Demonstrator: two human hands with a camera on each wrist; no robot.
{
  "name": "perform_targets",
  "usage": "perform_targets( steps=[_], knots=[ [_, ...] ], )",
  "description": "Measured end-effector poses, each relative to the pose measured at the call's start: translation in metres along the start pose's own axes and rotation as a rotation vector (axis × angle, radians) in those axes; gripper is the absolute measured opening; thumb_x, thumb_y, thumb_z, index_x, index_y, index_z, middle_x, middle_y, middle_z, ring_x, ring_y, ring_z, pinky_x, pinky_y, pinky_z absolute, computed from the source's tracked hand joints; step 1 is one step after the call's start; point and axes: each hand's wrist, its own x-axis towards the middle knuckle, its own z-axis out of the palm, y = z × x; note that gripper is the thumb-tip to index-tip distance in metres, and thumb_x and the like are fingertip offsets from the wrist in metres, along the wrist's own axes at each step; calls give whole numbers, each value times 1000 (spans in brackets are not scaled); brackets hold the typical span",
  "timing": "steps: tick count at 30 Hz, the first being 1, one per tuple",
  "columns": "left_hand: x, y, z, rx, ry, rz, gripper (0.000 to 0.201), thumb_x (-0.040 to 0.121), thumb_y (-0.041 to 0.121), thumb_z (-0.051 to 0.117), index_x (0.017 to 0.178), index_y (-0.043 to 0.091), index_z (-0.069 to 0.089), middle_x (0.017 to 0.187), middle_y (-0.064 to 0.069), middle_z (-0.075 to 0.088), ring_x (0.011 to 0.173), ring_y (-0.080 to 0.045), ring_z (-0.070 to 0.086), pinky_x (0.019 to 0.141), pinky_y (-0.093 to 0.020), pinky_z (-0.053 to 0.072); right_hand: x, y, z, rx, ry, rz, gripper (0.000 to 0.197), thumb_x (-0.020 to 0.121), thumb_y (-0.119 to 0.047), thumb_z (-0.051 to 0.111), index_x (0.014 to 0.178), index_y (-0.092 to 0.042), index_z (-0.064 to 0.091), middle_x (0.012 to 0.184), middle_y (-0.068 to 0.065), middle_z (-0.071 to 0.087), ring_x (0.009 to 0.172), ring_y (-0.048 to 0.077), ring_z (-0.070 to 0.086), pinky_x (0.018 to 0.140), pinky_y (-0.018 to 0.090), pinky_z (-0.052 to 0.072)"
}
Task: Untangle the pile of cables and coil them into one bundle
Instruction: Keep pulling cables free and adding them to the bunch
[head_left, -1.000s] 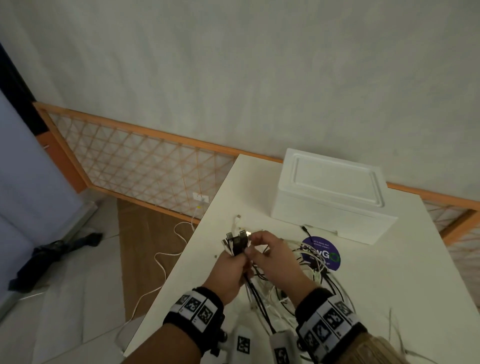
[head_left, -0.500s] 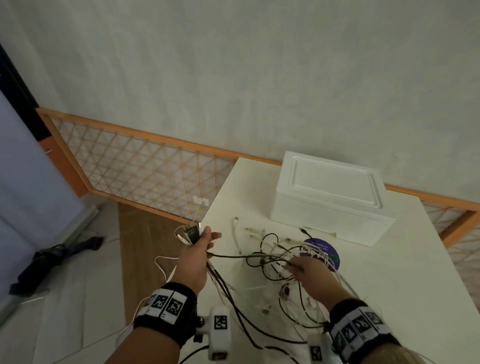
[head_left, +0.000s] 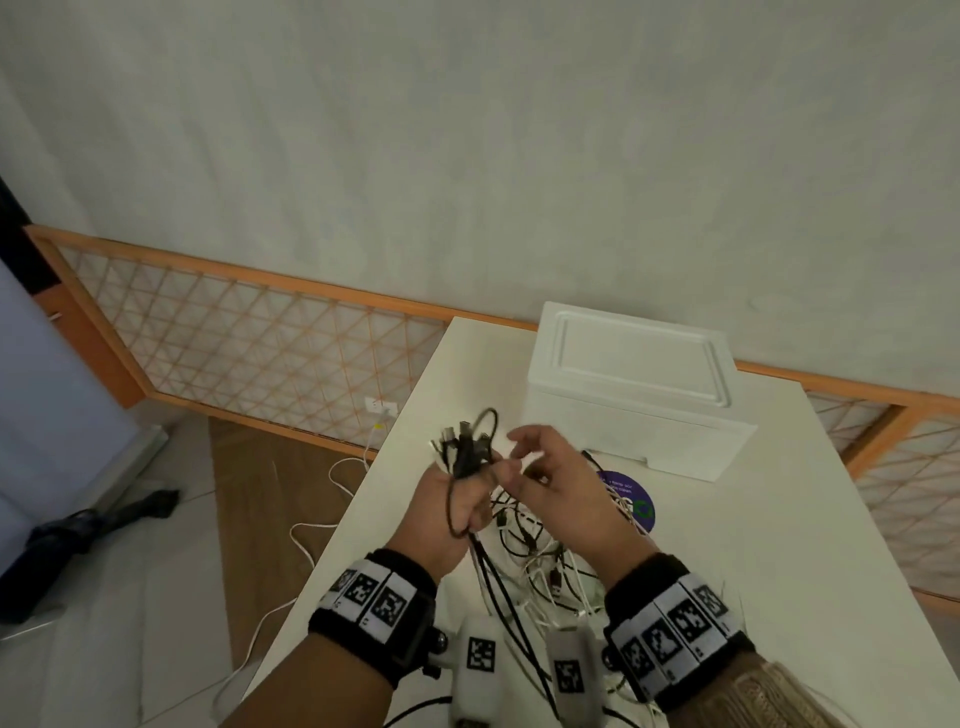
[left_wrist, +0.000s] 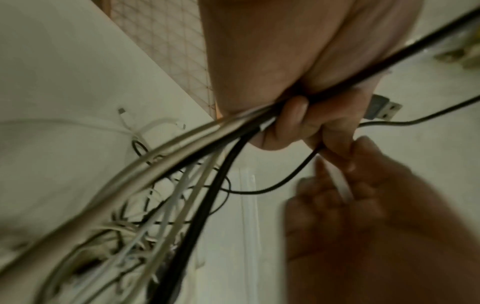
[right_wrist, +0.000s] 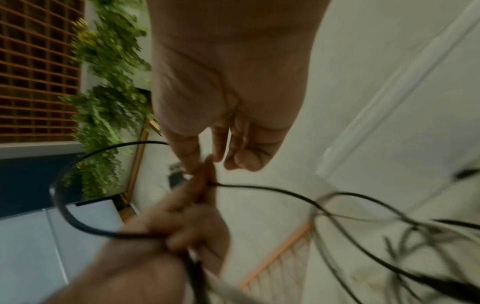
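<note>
My left hand (head_left: 451, 501) grips a bundle of black and white cable ends (head_left: 464, 446), plugs pointing up, above the table's left part. A black loop (right_wrist: 59, 185) hangs round its back. A USB plug (left_wrist: 384, 108) sticks out past the fingers of my left hand (left_wrist: 293, 121). My right hand (head_left: 553, 480) is right beside it, fingertips touching my left hand (right_wrist: 187, 226). In the left wrist view my right hand (left_wrist: 345, 207) pinches a white cable (left_wrist: 341, 186). The gripped strands run down into the tangled pile (head_left: 540, 561) on the table.
The white table (head_left: 779, 545) carries a white foam box (head_left: 634, 379) at the back and a round purple sticker (head_left: 631, 499) by the pile. The table's left edge is close to my left hand. A white cable (head_left: 311, 535) trails over the floor before an orange lattice fence (head_left: 260, 338).
Half a second ago my hands were spread apart, the left out past the table edge pulling cables taut. Now they have come together, and the right hand has brought a cable up to the bundle.
</note>
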Motion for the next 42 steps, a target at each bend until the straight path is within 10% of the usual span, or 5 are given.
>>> perform_targets(
  steps=[6, 17, 27, 32, 42],
  knots=[
    [4, 23, -7, -208, 67, 22, 33, 84, 5, 58, 59, 21, 72, 84, -1, 75, 28, -2, 30, 37, -17, 21, -17, 51, 10, -449, -291, 163, 25, 93, -30, 54, 68, -31, 53, 84, -6, 56, 82, 16, 58, 82, 37, 51],
    [-2, -8, -11, -108, 50, -136, 6, 69, 14, 69, 69, 17, 75, 89, -6, 74, 28, -3, 29, 40, -20, 16, -9, 30, 10, -330, -186, -48, 9, 94, -22, 55, 96, -18, 63, 98, -1, 63, 94, 13, 56, 82, 24, 41],
    [-2, -24, -59, -142, 362, -242, 31, 94, 34, 55, 76, 9, 56, 94, -14, 74, 43, -8, 54, 42, -19, 42, -102, 34, -128, -326, 396, 381, 40, 87, -40, 62, 53, -20, 65, 57, -6, 62, 64, 13, 57, 62, 20, 39],
    [-8, -38, -55, -195, 358, -279, 27, 96, 29, 53, 81, 7, 57, 74, -9, 74, 54, -13, 67, 53, -25, 53, -149, 79, -153, -644, -82, 823, 42, 62, -69, 64, 34, -38, 55, 46, -7, 55, 73, 16, 64, 57, 14, 35],
    [-25, -46, -32, -163, 128, -212, 19, 98, 6, 45, 81, 12, 46, 65, -2, 44, 43, -8, 29, 45, -22, 29, -67, 7, -24, -436, -84, 283, 38, 89, -35, 62, 126, -29, 55, 113, -14, 59, 90, 2, 57, 81, 19, 42]
  ],
)
